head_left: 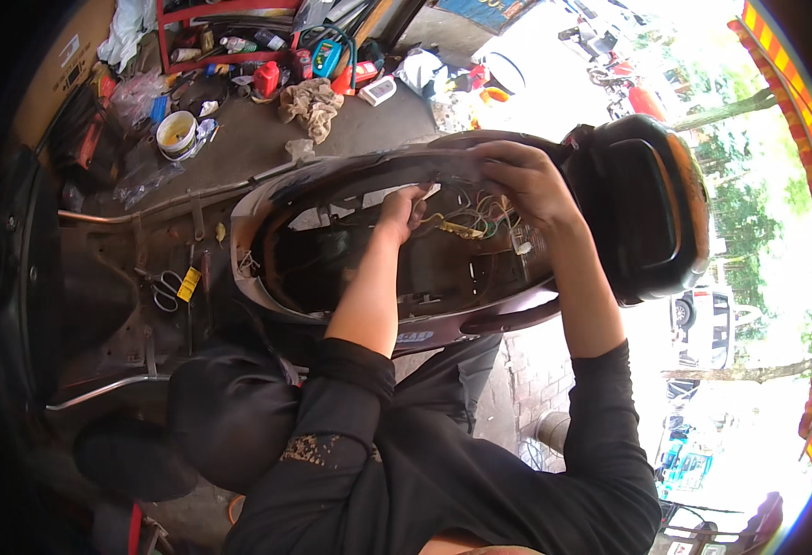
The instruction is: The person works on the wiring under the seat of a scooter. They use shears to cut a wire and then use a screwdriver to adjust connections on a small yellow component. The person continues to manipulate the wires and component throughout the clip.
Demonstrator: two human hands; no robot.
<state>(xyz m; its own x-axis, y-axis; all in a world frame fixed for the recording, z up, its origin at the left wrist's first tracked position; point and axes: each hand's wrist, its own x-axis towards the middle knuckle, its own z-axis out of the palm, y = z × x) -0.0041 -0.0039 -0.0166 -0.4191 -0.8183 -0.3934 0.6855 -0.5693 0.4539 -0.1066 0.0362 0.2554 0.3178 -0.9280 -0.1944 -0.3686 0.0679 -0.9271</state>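
Before me is a scooter body [286, 185] without its seat, its long oval opening showing a dark inside. My left hand [405, 213] reaches into this opening near the far inner wall. Its fingers are curled closed; what they hold is too small or hidden to make out. Over the far rim, toward the rear, my right hand [524, 183] grips the edge of the body panel, with bent fingers. Loose coloured wires [480, 217] and a yellow connector strip [457, 228] lie between and below the hands. A black top box [633, 213] sits at the scooter's tail.
Scissors [164, 292] and a yellow tag-like piece [189, 283] lie on the footboard at left. Beyond stand a white bucket [177, 135], a crumpled rag [312, 108] and a red shelf [230, 11] with bottles. A black rounded seat-like object [230, 421] is close to my left arm.
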